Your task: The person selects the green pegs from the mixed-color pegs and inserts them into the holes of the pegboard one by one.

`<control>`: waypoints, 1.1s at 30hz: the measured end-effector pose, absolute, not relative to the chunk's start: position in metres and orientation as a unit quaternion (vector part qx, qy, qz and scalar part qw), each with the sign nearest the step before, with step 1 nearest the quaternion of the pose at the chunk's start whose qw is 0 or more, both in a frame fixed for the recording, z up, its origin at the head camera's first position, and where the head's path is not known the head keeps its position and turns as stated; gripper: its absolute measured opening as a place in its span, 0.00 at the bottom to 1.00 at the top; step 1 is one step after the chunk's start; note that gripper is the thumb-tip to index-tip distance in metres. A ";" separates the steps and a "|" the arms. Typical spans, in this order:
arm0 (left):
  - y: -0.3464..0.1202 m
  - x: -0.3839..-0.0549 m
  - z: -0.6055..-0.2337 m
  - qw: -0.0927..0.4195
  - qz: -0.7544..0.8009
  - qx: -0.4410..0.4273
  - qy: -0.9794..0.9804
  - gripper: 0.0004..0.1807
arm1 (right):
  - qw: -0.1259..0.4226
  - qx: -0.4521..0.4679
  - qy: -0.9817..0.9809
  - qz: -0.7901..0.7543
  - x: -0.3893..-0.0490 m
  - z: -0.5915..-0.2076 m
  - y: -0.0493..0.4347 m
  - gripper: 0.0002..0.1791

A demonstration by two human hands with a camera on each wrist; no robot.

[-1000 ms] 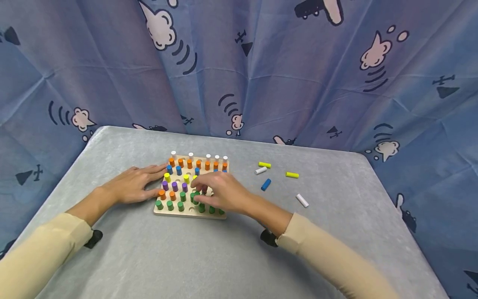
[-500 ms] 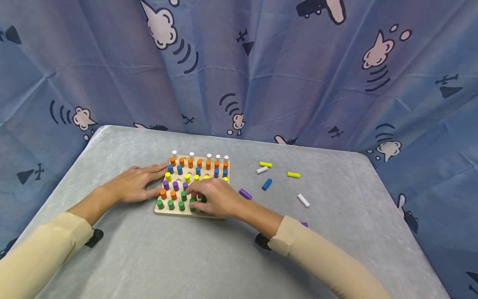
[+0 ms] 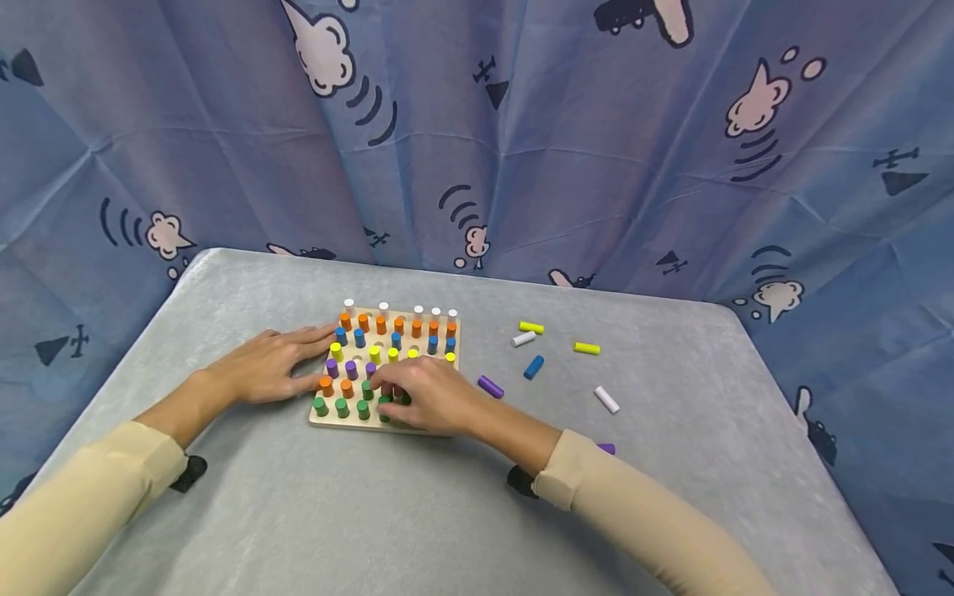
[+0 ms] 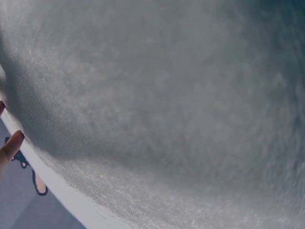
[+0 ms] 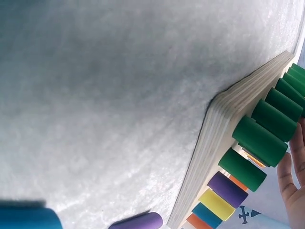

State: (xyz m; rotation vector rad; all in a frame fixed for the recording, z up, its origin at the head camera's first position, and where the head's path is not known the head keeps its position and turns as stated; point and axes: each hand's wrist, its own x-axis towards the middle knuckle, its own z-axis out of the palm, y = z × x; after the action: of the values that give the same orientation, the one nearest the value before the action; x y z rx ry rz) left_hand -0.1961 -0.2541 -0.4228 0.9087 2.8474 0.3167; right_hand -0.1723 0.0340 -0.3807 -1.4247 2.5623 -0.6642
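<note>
A pale wooden pegboard (image 3: 346,423) carries rows of coloured pegs, from white at the back to green at the front. My left hand (image 3: 272,367) lies flat at its left side, fingers fairly straight, fingertips touching the edge. Over the front rows, my right hand (image 3: 428,393) has its thumb and fingers curled, pinching a green peg (image 3: 383,412) in the front row. That hand covers several pegs behind it. The right wrist view shows its fingertips beside the standing green pegs (image 5: 259,141); the left wrist view shows only fingertips (image 4: 13,143) and cloth.
Loose pegs lie right of the board: yellow (image 3: 586,348), white (image 3: 606,400), blue (image 3: 533,367) and purple (image 3: 490,386), among others. Another purple peg (image 3: 607,449) is partly behind the right sleeve. Grey cloth (image 3: 298,513) covers the table; a blue patterned curtain (image 3: 522,165) hangs behind.
My right hand has come slightly down and left, bringing a green peg into the front-row hole that was bare. The purple pegs have come out from behind the arm. My left hand stays put.
</note>
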 end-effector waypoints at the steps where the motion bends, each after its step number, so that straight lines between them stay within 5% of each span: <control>1: -0.254 -0.196 -0.422 0.067 0.105 0.303 0.945 0.38 | 0.068 -0.473 0.850 -0.220 -0.172 -0.381 0.034 0.15; 15: -0.252 -0.194 -0.421 0.065 0.109 0.304 0.944 0.37 | 0.051 -0.462 0.855 -0.231 -0.175 -0.377 0.047 0.15; 33: -0.252 -0.194 -0.420 0.063 0.101 0.312 0.943 0.38 | 0.006 -0.372 0.897 -0.237 -0.185 -0.363 0.129 0.16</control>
State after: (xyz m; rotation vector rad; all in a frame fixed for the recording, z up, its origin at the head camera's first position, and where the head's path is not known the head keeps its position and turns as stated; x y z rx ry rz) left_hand -0.1940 -0.2517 -0.4201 0.9415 2.8480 0.3065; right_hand -0.1848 0.1292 -0.3634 -1.1641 2.8079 -0.7426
